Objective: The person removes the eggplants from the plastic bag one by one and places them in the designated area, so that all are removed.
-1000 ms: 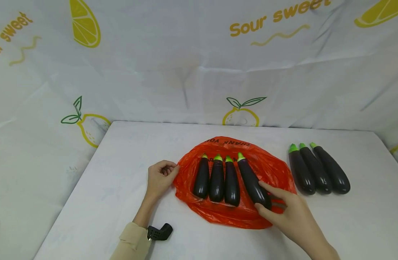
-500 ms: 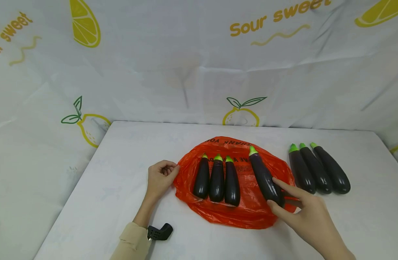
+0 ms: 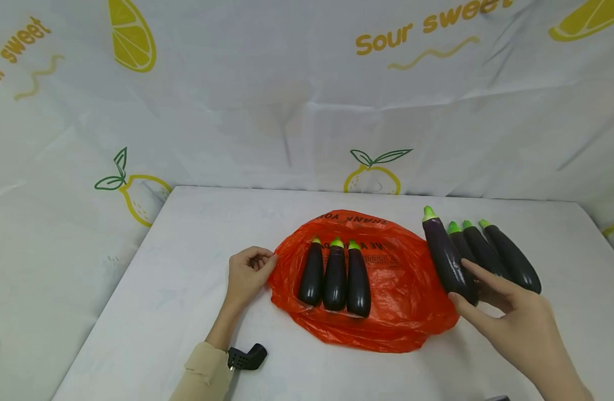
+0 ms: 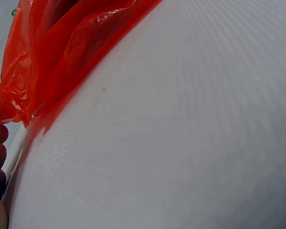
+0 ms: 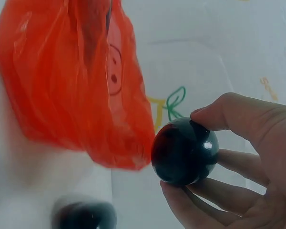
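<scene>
My left hand point(image 3: 247, 271) pinches the left edge of a red plastic bag point(image 3: 402, 301) spread on the table. In the left wrist view, the red bag point(image 4: 62, 52) rises from curled fingertips at the frame's edge. Three dark eggplants point(image 3: 335, 278) with green tops lie side by side on the bag. My right hand point(image 3: 522, 317) holds another eggplant point(image 3: 449, 256) by its thick lower end, between thumb and fingers, tilted at the bag's right edge. Seen end-on in the right wrist view is the held eggplant point(image 5: 183, 152).
Three more eggplants point(image 3: 512, 256) lie in a row on the white table point(image 3: 186, 234) at the right, one partly hidden by the held one. A blurred dark object point(image 5: 83, 217) shows low in the right wrist view. Behind hangs a lemon-print cloth point(image 3: 236, 111).
My right hand has carried the eggplant rightward from the bag's middle, toward the row on the right. Three eggplants stay on the bag. The left hand has not visibly moved.
</scene>
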Action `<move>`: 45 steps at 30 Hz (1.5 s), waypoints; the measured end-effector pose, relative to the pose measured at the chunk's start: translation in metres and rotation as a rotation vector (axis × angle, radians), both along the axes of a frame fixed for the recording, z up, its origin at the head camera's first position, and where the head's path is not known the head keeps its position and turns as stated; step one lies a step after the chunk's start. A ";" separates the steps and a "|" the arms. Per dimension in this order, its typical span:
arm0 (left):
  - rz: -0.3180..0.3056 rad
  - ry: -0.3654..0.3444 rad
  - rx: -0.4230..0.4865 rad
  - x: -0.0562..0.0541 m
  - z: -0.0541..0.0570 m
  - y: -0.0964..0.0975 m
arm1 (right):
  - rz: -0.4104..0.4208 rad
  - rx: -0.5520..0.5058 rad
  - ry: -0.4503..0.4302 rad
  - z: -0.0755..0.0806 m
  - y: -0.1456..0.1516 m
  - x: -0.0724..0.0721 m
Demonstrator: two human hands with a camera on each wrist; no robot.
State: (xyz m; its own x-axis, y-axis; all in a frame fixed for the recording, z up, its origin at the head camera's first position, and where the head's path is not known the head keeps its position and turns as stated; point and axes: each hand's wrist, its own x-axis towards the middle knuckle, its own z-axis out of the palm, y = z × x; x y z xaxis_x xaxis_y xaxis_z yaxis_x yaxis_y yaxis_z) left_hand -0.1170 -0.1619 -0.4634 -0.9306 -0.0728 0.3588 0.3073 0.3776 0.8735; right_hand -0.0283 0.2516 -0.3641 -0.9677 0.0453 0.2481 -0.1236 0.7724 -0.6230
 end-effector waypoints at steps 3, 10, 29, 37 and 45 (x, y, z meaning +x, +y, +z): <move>-0.003 0.000 -0.002 0.004 0.010 0.003 | -0.033 0.017 0.013 0.000 0.012 -0.004; -0.011 -0.002 0.003 0.011 0.027 0.008 | -0.123 0.042 0.013 -0.003 0.046 -0.010; 0.002 -0.019 -0.001 0.006 0.016 0.005 | -0.197 -0.032 0.153 -0.069 0.154 -0.046; 0.001 -0.006 -0.001 0.000 -0.002 -0.002 | -0.233 0.048 0.127 -0.102 0.199 -0.059; -0.007 -0.003 0.009 0.000 -0.003 -0.003 | -0.290 0.173 -0.047 -0.061 0.160 -0.048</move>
